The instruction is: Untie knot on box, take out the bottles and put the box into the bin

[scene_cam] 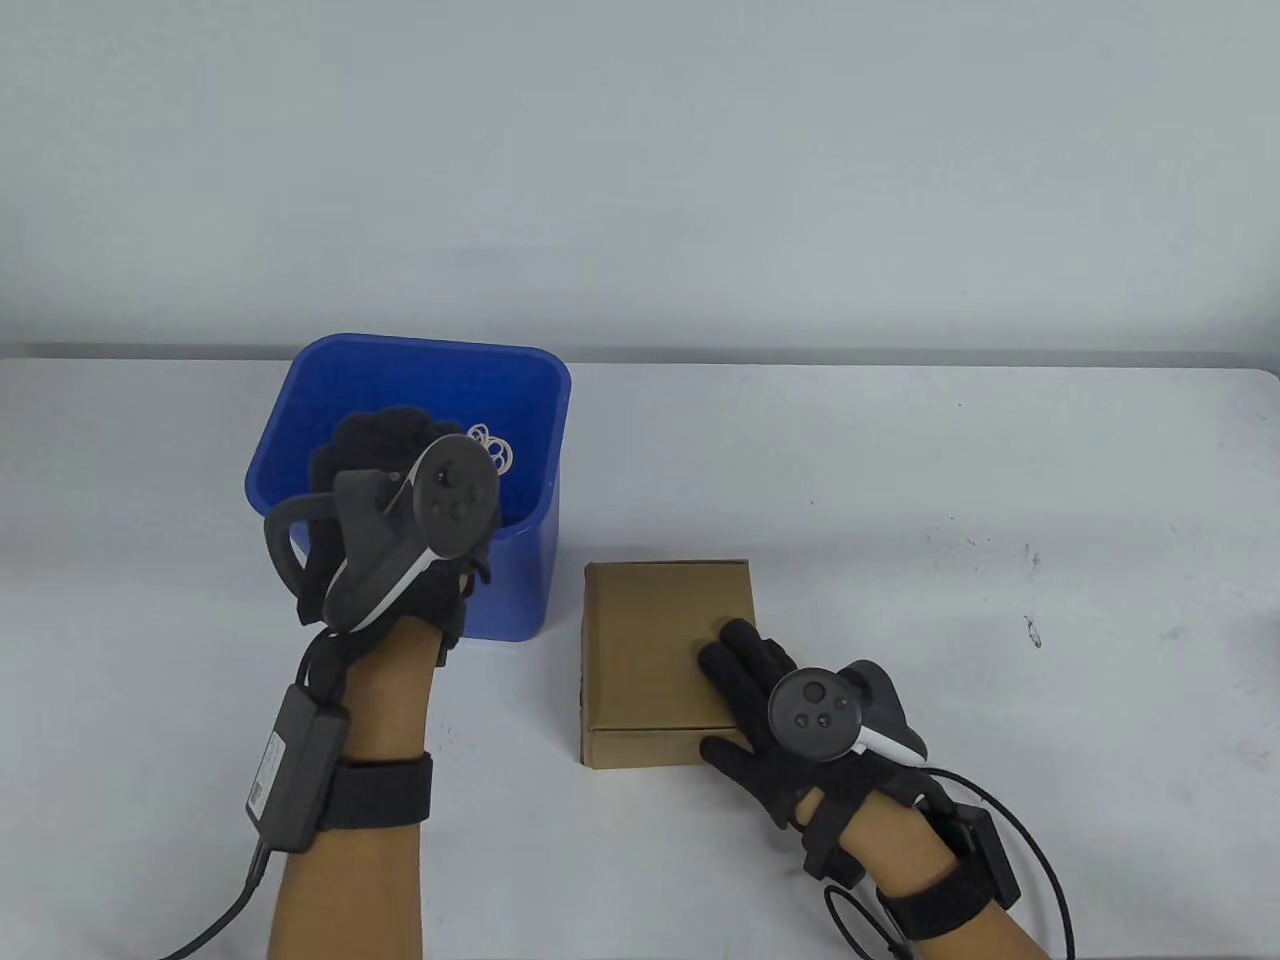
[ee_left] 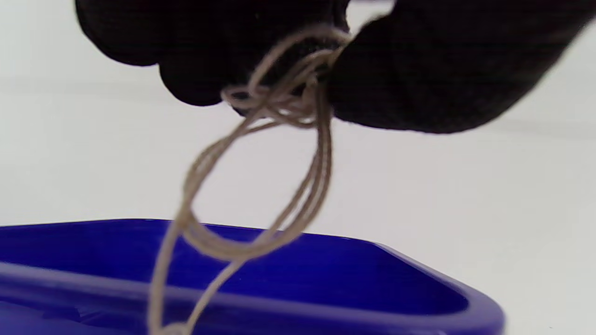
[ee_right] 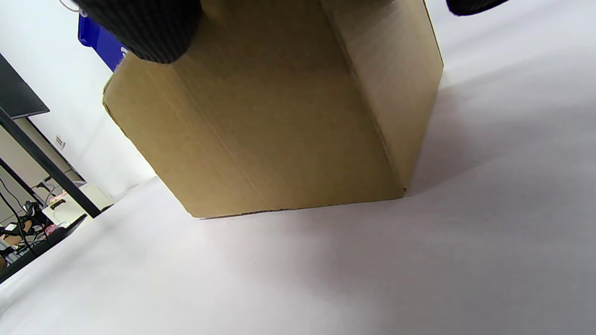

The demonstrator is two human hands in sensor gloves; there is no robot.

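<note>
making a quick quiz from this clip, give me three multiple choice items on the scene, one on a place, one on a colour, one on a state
1. Where is the left hand?
A. over the bin
B. flat on the box
C. off the table

2. What colour is the bin?
A. red
B. blue
C. green

3. What state is the box in?
A. open with flaps up
B. crushed flat
C. closed, with no string round it

Answers:
1 A: the table view shows it above the bin's opening, and the left wrist view shows it pinching the string above the rim.
2 B: its walls are blue in every view.
3 C: its top lies flat under the right hand.
</note>
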